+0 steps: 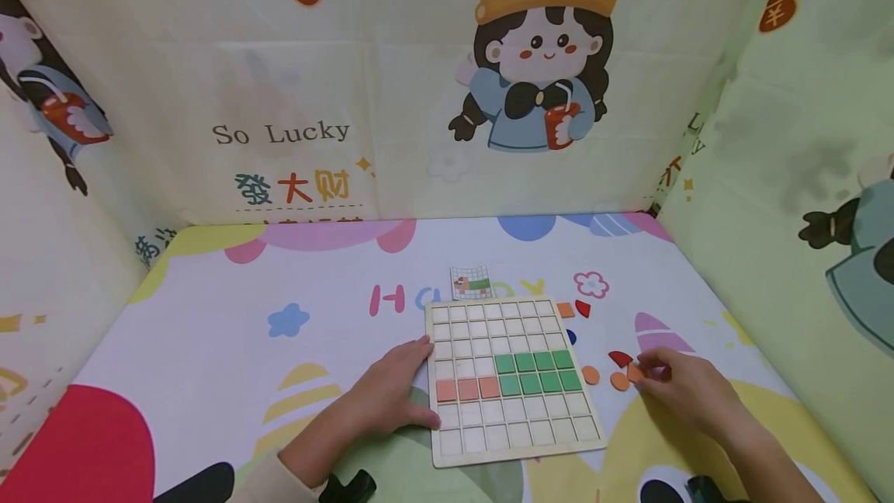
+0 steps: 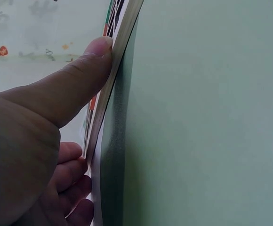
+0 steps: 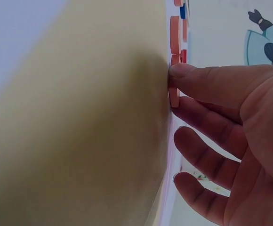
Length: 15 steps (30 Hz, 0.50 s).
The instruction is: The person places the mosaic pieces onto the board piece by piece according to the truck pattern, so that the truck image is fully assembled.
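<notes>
A wooden grid board [image 1: 517,455] lies on the printed tablecloth. Green square tiles [image 1: 528,362] fill part of two rows, with a few pink-red square tiles [image 1: 466,390] to their left. My left hand [image 1: 382,393] rests against the board's left edge, thumb and index finger spread; in the left wrist view the thumb [image 2: 75,80] touches the rim. To the right of the board, my right hand [image 1: 691,390] pinches a small orange piece [image 3: 175,96] between thumb and index finger, low at the cloth. Its full shape is hidden by the fingers.
Round orange pieces [image 1: 619,382] and a red piece [image 1: 620,359] lie beside the right hand. An orange square [image 1: 566,310], another red piece [image 1: 583,308] and a partly hidden blue piece [image 1: 571,336] lie along the board's right side. A pattern card [image 1: 472,273] lies behind the board.
</notes>
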Available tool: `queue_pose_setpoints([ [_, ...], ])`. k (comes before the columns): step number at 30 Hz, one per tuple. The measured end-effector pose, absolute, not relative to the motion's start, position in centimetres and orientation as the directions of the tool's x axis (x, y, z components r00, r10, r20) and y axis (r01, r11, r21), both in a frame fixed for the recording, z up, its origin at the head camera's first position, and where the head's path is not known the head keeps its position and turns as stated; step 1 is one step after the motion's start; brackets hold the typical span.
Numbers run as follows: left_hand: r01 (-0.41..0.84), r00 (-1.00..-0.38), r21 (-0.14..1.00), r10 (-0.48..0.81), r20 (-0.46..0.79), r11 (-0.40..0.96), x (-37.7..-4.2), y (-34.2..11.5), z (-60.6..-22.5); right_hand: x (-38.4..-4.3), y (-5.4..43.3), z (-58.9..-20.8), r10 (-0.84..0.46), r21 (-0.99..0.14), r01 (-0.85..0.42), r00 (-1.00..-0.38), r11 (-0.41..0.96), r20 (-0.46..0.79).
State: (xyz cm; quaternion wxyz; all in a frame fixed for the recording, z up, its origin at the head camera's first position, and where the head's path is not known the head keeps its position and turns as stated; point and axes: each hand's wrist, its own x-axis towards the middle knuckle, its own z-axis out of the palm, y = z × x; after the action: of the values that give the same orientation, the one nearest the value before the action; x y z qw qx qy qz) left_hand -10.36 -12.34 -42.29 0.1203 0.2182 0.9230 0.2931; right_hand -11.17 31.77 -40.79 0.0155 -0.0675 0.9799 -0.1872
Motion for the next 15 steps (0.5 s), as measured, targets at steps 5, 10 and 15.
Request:
queue_pose_setpoints([
  [5, 0.338, -0.874, 0.592, 0.478, -0.091, 0.731, -10.31, -12.33, -42.35, -11.09, 31.76, -40.82, -0.157, -0.367, -0.147, -0.988, 0.919, 0.002],
  [10, 0.339, -0.874, 0.594, 0.478, -0.089, 0.730, -10.29, -12.35, -42.31, -11.17, 31.61, -40.68, -0.176, -0.334, -0.165, -0.984, 0.928, -0.002],
  [15, 0.341, -0.874, 0.591, 0.478, -0.087, 0.731, -10.28, -12.38, -42.26, -11.20, 31.34, -40.59, -0.189, -0.302, -0.178, -0.982, 0.936, -0.007],
])
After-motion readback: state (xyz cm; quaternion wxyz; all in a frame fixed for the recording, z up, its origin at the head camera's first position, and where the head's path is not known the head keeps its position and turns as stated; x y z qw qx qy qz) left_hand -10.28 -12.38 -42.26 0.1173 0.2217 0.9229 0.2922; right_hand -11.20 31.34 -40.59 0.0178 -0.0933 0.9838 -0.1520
